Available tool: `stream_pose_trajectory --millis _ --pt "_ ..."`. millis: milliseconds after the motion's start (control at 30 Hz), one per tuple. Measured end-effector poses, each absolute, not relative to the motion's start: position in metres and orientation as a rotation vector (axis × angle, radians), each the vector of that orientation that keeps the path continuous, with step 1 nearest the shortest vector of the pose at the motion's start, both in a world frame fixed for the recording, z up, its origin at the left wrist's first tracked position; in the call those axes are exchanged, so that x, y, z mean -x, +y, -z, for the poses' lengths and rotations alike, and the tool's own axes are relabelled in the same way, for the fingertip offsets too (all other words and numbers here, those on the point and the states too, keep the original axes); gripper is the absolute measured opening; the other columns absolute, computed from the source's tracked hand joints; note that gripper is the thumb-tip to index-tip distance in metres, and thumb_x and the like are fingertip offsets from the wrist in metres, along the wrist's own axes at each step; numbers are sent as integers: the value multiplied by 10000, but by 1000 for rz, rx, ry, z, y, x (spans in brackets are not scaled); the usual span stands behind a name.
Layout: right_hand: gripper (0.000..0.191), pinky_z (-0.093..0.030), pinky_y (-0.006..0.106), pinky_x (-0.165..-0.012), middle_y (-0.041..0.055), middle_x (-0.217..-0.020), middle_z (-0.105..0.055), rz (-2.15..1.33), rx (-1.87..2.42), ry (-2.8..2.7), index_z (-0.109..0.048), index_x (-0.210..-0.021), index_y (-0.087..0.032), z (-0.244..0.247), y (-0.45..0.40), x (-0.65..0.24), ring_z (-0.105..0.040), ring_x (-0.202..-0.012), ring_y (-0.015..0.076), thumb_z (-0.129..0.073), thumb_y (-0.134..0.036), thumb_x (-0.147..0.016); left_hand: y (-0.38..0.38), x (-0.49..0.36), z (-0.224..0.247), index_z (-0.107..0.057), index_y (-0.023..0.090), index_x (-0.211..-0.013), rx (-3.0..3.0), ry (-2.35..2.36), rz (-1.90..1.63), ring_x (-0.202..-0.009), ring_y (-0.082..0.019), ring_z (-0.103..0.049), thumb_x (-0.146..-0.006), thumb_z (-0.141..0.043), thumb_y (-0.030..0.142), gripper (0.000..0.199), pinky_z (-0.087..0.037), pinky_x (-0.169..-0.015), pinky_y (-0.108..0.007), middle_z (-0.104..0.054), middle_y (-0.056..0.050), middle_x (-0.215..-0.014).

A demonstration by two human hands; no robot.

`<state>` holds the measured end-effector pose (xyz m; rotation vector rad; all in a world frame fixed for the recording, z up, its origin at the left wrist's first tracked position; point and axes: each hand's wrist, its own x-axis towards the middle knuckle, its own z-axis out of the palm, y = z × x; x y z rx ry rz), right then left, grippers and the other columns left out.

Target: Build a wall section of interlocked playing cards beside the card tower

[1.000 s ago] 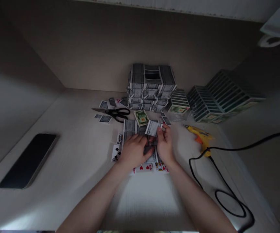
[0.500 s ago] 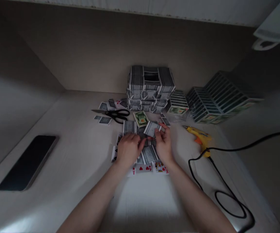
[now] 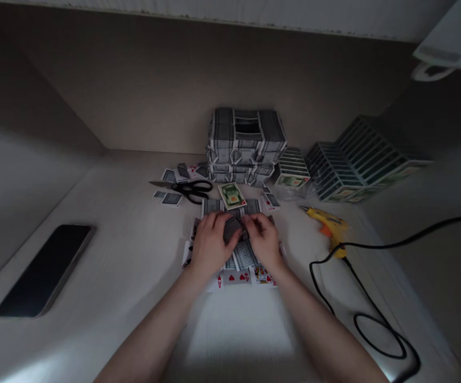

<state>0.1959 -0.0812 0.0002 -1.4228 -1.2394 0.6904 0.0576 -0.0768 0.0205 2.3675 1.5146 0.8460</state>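
Note:
Playing cards lie joined or overlapping in a flat panel on the white table, most with patterned backs up; red heart faces show along the near edge. My left hand is over the panel's left part, its fingers curled round a dark-backed card. From the right, my right hand pinches at the same card's right side, fingertips close to my left thumb. The fingers hide part of that card. Just beyond the hands lies a green card box.
Black scissors lie on loose cards behind left. A block built of cards stands at the back, with stacked card packs to its right. A yellow glue gun with a looping black cable lies right, a phone left.
My right hand has brought its patterned card down and left to my left hand, uncovering the panel's upper right card. My left fingers now meet the card.

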Motion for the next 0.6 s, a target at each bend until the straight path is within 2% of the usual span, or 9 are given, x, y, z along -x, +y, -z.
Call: stream_pose_trajectory --millis 200,367,600 --pt "291 -416 307 -758 32 -731 -631 -548 1400 -1311 -598 -608 -193 -6 -81 -196 -581 -766 163 -474 -300 -848 -77 -59 -20 -521 171 -1048 -2416 1479 -690 -1011 -244 -506 -761 -572 299 318 -406 -896 -393 -563 -85 -1054" --pt "250 -414 330 -791 49 -819 -654 -504 1424 -1311 -642 -726 -202 -5 -81 -197 -581 -828 177 -465 -321 -855 -77 -58 -19 -518 173 -1074 -2416 1423 -701 -1046 -237 -505 -769 -571 309 339 -407 -917 -389 -549 -91 -1124" --pt "175 -416 341 -785 52 -830 -655 -492 1432 -1339 -634 -795 -205 0 -79 -198 -580 -818 186 -481 -284 -828 -80 -61 -31 -554 194 -999 -2364 1469 -827 -1011 -214 -534 -825 -496 255 193 -431 -894 -376 -587 -69 -1057"
